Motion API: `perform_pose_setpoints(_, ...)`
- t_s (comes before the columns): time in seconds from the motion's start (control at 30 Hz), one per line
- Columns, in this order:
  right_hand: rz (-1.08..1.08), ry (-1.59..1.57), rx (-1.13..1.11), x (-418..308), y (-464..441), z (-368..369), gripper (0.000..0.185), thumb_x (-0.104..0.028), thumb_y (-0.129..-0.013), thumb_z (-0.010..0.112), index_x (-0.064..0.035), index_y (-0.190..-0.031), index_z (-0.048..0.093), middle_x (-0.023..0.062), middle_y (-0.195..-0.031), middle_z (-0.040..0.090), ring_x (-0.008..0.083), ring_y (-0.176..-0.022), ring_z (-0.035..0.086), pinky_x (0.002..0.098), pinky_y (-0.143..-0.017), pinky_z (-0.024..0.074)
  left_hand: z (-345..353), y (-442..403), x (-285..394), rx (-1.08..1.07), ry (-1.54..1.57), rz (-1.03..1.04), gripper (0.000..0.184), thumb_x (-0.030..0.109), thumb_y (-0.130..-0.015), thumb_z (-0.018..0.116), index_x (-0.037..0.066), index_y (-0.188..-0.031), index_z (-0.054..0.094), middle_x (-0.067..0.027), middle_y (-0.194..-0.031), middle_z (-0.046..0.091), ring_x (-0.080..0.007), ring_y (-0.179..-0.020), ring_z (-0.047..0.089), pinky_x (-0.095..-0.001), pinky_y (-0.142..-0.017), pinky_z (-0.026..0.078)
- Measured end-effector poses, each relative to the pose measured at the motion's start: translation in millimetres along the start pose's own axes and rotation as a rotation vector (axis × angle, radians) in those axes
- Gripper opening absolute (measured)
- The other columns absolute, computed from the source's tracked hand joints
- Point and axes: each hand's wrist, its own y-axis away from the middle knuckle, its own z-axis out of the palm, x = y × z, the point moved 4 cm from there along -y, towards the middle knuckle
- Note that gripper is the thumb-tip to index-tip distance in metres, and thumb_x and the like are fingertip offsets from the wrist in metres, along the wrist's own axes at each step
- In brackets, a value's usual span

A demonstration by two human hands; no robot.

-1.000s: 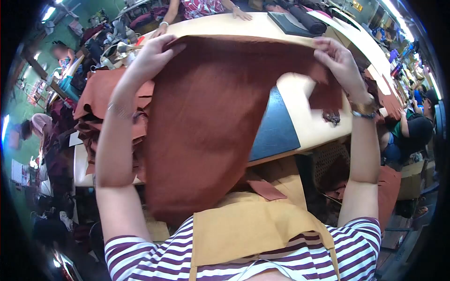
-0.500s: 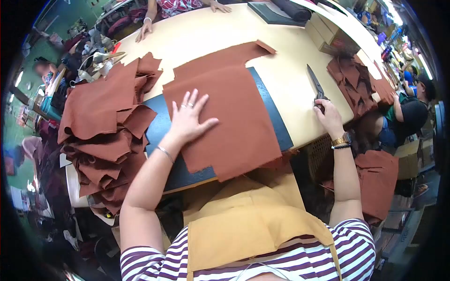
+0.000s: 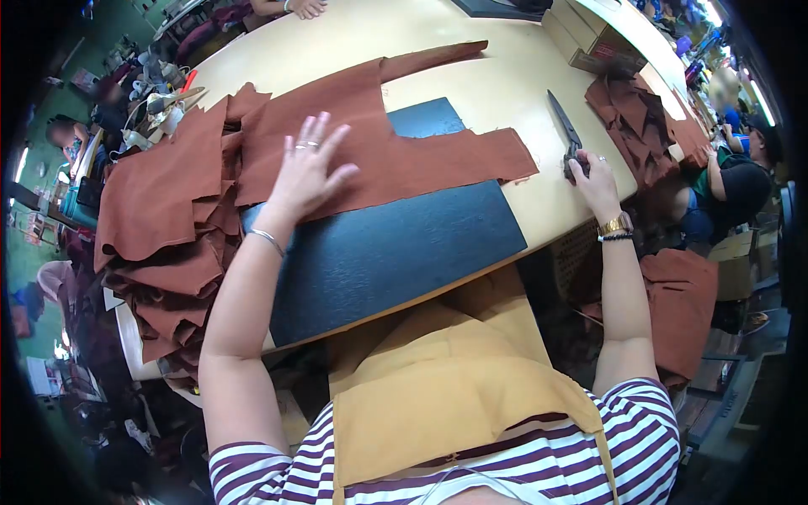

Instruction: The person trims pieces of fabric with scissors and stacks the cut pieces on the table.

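Cloth (image 3: 385,164), a flat rust-brown woven piece cut with a deep notch on its right side, lies partly across a dark-blue rectangular board (image 3: 404,248) at the near edge of a cream-topped table (image 3: 497,97). Its narrow upper strip reaches toward the far edge; its broader lower tab runs past the board onto bare tabletop. The left side of the piece meets a tall, uneven stack of rust-brown cloth pieces (image 3: 160,206) at the table's left edge.

The left hand (image 3: 310,177) is palm down over the cloth, fingers spread and thumb held out; how firmly it presses cannot be told. The right hand (image 3: 596,181), near the table's right edge, has its fingers curled about the handles of black metal scissors (image 3: 566,124); whether they pass through the loops is unclear. The scissors lie with blades together, pointing toward the far edge.

Beyond the right hand, a crumpled heap of rust-brown scraps (image 3: 633,143) sits along the right edge. A brown cardboard box (image 3: 585,38) stands near the far right corner. Another person's hand (image 3: 305,8) rests at the far edge.
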Motion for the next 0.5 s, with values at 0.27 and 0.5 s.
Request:
perform_pose_setpoints(0.27, 0.242, 0.089, -0.248, 27, -15, -12, 0.028, -0.024, -0.073, 0.069, -0.0009, -0.089, 0.067, 0.0132, -0.07, 0.066, 0.025, -0.061, 0.065, 0.0354, -0.064, 0.0523, 4, 19, 1, -0.235, 0.106, -0.018, 0.074, 0.055, -0.083, 0.058, 0.02, -0.145, 0.035, -0.0132, -0.155, 0.02, -0.033, -0.144, 0.013, -0.0564, -0.113, 0.011)
perform_pose_setpoints(0.5, 0.597, -0.888, -0.522, 20, 9, -20, 0.021, -0.023, -0.085, 0.067, -0.0023, -0.088, 0.065, 0.0042, -0.077, 0.067, 0.0126, -0.064, 0.063, 0.0277, -0.062, 0.0529, -30, 23, 5, -0.176, -0.02, -0.099, 0.06, 0.047, -0.084, 0.061, 0.016, -0.134, 0.049, -0.0138, -0.149, 0.033, -0.0323, -0.141, 0.023, -0.0571, -0.111, 0.017)
